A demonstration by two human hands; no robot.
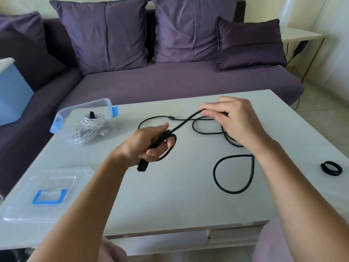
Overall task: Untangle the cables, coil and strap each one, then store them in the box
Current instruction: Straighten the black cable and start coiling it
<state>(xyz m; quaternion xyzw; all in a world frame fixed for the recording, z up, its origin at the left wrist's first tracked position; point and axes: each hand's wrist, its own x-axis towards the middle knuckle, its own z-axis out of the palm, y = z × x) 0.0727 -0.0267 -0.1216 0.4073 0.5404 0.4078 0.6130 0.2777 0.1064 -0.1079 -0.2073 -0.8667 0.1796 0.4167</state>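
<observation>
Head view: left hand (149, 146) grips plug end and loop of thin black cable (186, 121), right of clear blue-latched plastic box (62, 118); right hand (234, 120) pinches run taut, likely for next coil.
</observation>
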